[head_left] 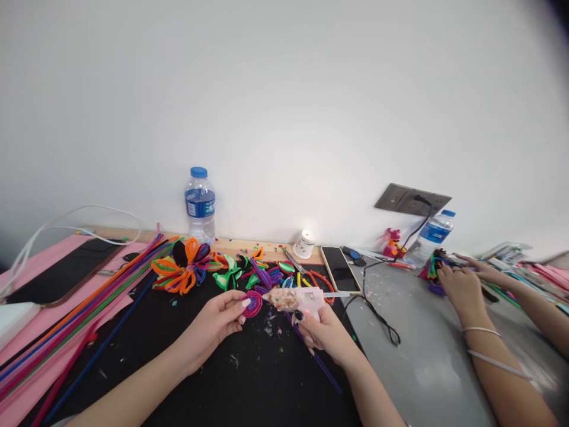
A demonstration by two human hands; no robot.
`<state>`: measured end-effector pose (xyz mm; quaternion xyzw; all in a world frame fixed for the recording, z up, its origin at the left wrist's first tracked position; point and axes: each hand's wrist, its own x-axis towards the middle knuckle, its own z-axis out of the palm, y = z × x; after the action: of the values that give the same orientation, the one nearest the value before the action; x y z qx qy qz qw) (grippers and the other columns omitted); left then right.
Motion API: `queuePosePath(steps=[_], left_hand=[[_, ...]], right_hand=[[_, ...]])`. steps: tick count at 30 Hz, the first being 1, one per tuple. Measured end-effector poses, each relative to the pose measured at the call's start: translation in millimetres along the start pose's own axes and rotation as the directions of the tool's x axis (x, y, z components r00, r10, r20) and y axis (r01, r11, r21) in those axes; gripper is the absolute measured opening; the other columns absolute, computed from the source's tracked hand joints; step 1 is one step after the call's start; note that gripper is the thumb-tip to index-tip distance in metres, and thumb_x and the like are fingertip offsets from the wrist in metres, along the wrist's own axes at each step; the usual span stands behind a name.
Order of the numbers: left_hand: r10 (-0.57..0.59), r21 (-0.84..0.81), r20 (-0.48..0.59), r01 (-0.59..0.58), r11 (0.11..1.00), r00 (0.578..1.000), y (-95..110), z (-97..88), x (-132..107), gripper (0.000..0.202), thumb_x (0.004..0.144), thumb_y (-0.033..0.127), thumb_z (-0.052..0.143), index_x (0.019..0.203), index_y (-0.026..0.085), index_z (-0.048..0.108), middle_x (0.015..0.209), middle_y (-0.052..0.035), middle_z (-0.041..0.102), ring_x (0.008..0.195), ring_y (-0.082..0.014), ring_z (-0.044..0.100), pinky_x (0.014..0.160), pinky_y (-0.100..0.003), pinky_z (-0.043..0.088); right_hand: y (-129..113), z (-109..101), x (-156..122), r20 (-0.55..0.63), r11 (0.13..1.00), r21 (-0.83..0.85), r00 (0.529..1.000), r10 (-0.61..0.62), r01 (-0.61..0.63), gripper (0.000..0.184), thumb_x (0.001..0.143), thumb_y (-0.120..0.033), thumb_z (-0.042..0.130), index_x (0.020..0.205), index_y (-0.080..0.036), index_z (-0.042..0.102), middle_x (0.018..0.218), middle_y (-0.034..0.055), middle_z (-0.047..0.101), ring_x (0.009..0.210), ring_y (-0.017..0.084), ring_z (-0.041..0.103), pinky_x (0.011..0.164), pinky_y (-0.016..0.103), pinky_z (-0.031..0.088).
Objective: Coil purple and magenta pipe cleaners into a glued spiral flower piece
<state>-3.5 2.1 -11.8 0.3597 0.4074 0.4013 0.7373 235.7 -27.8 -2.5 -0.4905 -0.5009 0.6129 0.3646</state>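
Note:
Between thumb and fingers, my left hand (221, 314) pinches a small coiled pipe-cleaner disc (253, 304), magenta with a purple middle. Wrapped round the handle of a pale hot glue gun (296, 299) is my right hand (323, 331). The gun's nozzle, crusted with glue, points left at the disc's right edge; whether it touches I cannot tell. A white glue stick (336, 294) sticks out of the gun's back. Purple pipe cleaners (326, 372) pass beneath the right hand. Just behind the hands lie pipe-cleaner flowers, one of them orange (189, 267).
Long pipe cleaners (95, 308) lie on pink paper at left. Behind stand a water bottle (200, 204) and a paper cup (304, 244). Scissors (294, 261), a phone (341, 270) and a black cable (377, 323) lie rightward. A co-worker's hands (460, 284) work at far right.

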Motion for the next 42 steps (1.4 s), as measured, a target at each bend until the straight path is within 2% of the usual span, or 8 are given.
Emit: queuePosePath(steps=[7, 10, 13, 19, 24, 30, 35, 42], left_hand=[[0.008, 0.024, 0.016, -0.009, 1.0, 1.0, 1.5, 0.5, 0.5, 0.023, 0.072, 0.033, 0.072, 0.087, 0.017, 0.064, 0.067, 0.0028, 0.055, 0.058, -0.0063, 0.047, 0.058, -0.016, 0.042], [0.015, 0.044, 0.013, -0.015, 0.999, 1.0, 1.3, -0.1, 0.3, 0.023, 0.072, 0.033, 0.072, 0.087, 0.017, 0.063, 0.064, 0.0035, 0.053, 0.058, -0.0069, 0.048, 0.059, -0.017, 0.042], [0.021, 0.082, 0.021, -0.022, 0.996, 1.0, 1.2, -0.8, 0.2, 0.021, 0.072, 0.032, 0.071, 0.085, 0.017, 0.063, 0.063, 0.0034, 0.054, 0.058, -0.0075, 0.049, 0.059, -0.017, 0.043], [0.063, 0.173, 0.022, -0.066, 0.983, 0.998, 3.4, 0.3, 1.9, 0.022, 0.07, 0.033, 0.071, 0.084, 0.018, 0.065, 0.064, 0.0023, 0.058, 0.058, -0.0097, 0.052, 0.058, -0.02, 0.044], [0.141, 0.271, 0.011, -0.138, 0.953, 0.99, 3.2, -0.4, 4.9, 0.021, 0.069, 0.034, 0.07, 0.081, 0.017, 0.065, 0.064, 0.001, 0.062, 0.057, -0.0124, 0.055, 0.058, -0.024, 0.045], [0.253, 0.395, 0.093, -0.269, 0.878, 0.963, 2.3, -2.2, 3.5, 0.014, 0.072, 0.029, 0.066, 0.079, 0.017, 0.066, 0.062, 0.0, 0.063, 0.057, -0.0145, 0.057, 0.057, -0.025, 0.045], [0.269, 0.437, 0.101, -0.286, 0.853, 0.958, 4.1, 0.5, 1.0, 0.012, 0.074, 0.028, 0.064, 0.08, 0.017, 0.066, 0.063, 0.0, 0.063, 0.058, -0.0144, 0.057, 0.06, -0.025, 0.045], [0.281, 0.476, 0.105, -0.297, 0.828, 0.954, 3.7, 0.5, -0.9, 0.014, 0.074, 0.029, 0.063, 0.081, 0.017, 0.066, 0.065, -0.0012, 0.064, 0.06, -0.0158, 0.057, 0.062, -0.026, 0.045]], right_hand=[[-1.8, 0.1, 0.2, 0.012, 1.0, 0.019, 1.0, -0.016, 0.016, 0.031, 0.076, -0.047, 0.061, 0.087, -0.021, 0.048, 0.047, -0.0106, 0.036, 0.035, 0.005, 0.025, 0.035, 0.018, 0.024], [-1.3, -0.2, 0.8, 0.012, 0.999, 0.026, 1.0, -0.028, 0.027, 0.032, 0.076, -0.049, 0.061, 0.082, -0.021, 0.048, 0.047, -0.0106, 0.036, 0.035, 0.004, 0.024, 0.035, 0.018, 0.024], [-0.9, -0.4, 0.6, 0.015, 0.999, 0.031, 0.999, -0.034, 0.033, 0.031, 0.076, -0.048, 0.061, 0.079, -0.021, 0.047, 0.047, -0.0106, 0.036, 0.034, 0.004, 0.024, 0.035, 0.018, 0.023], [0.2, -1.7, -0.8, 0.02, 1.0, 0.015, 1.0, -0.009, 0.009, 0.03, 0.076, -0.046, 0.061, 0.085, -0.021, 0.048, 0.048, -0.0104, 0.037, 0.036, 0.005, 0.026, 0.035, 0.017, 0.025], [-0.3, -2.1, -1.2, 0.0, 1.0, -0.011, 1.0, 0.003, -0.003, 0.029, 0.076, -0.045, 0.06, 0.085, -0.02, 0.049, 0.048, -0.0099, 0.037, 0.037, 0.005, 0.027, 0.036, 0.018, 0.025], [-3.5, -0.5, -2.6, 0.03, 1.0, 0.012, 1.0, 0.008, -0.008, 0.03, 0.075, -0.045, 0.061, 0.089, -0.02, 0.051, 0.047, -0.01, 0.037, 0.037, 0.006, 0.025, 0.036, 0.019, 0.022], [-1.9, -1.0, -2.6, 0.043, 0.999, 0.046, 0.999, -0.005, 0.003, 0.028, 0.076, -0.043, 0.062, 0.084, -0.019, 0.051, 0.048, -0.0102, 0.035, 0.038, 0.004, 0.021, 0.037, 0.019, 0.018], [0.0, -1.4, -3.4, 0.05, 1.0, 0.025, 0.999, -0.008, 0.007, 0.028, 0.076, -0.045, 0.061, 0.08, -0.019, 0.049, 0.048, -0.01, 0.036, 0.037, 0.004, 0.025, 0.037, 0.018, 0.021]])
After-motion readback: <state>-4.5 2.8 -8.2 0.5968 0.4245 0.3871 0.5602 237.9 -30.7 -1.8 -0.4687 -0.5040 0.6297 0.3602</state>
